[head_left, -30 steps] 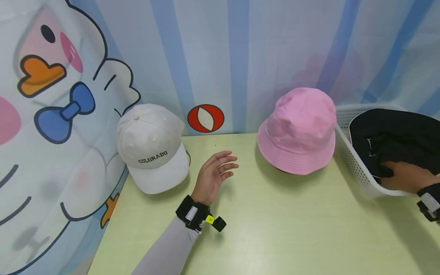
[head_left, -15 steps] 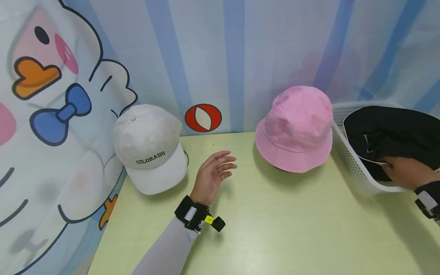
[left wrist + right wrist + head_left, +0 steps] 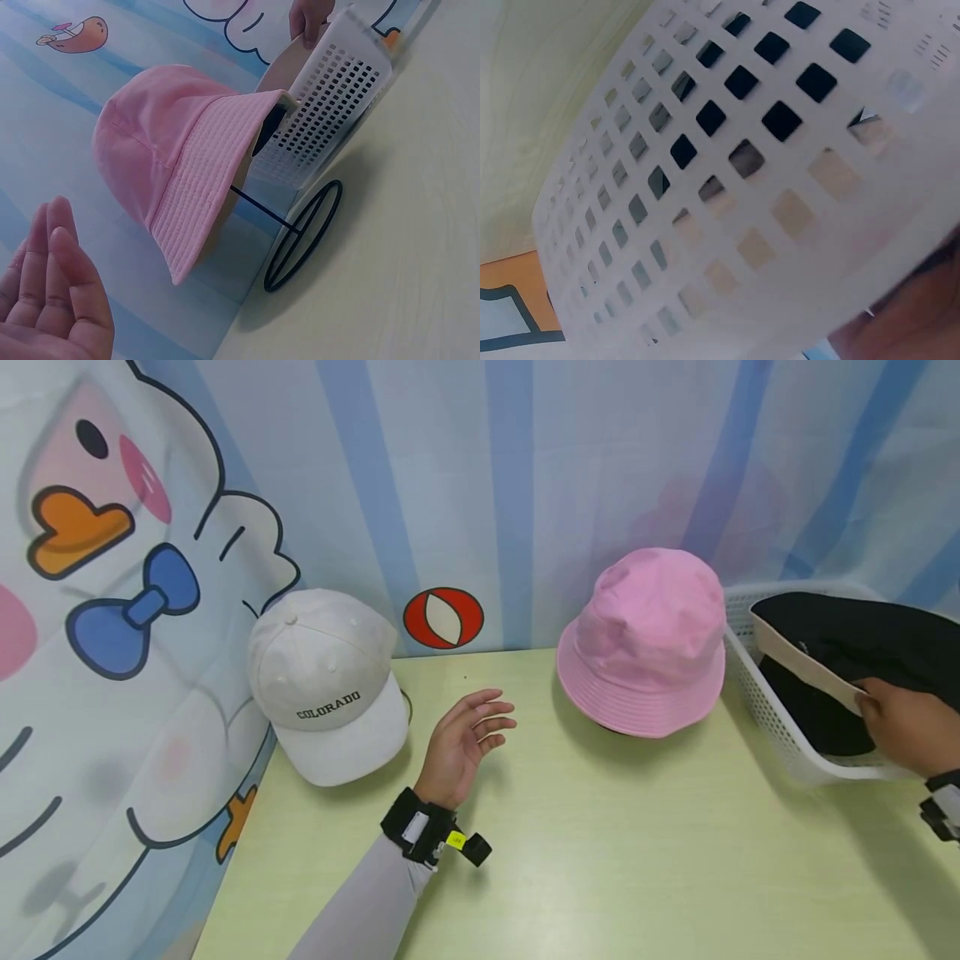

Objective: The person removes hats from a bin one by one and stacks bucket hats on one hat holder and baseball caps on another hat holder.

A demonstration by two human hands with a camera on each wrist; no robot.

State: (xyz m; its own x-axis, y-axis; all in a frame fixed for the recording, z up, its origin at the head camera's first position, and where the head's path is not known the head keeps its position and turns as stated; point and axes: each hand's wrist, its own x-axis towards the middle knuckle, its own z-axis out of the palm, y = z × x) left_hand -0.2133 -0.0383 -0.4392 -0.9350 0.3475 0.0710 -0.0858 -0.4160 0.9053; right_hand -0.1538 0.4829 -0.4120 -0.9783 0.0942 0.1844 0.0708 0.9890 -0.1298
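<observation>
At the far right of the head view, my right hand (image 3: 911,727) pinches the edge of a black fabric hat (image 3: 877,631) at the white basket (image 3: 780,735). The hat's near edge is lifted, showing a cream underside (image 3: 806,664); another black fabric piece (image 3: 813,714) lies beneath it. The basket wall covers most of the right wrist view, with part of my hand (image 3: 915,322) at its lower corner. My left hand (image 3: 461,747) holds nothing, fingers loosely bent, between a white COLORADO cap (image 3: 326,685) and a pink bucket hat (image 3: 645,643).
In the left wrist view, the pink hat sits on a black wire stand (image 3: 300,232) with a round base. A pale yellow-green table (image 3: 637,860) lies beneath everything. Behind it hangs a blue striped backdrop (image 3: 450,485) with a cartoon duck on the left.
My right hand has taken hold of the black hat's edge and lifted it, uncovering the cream underside and the black piece below. My left hand has stayed in place.
</observation>
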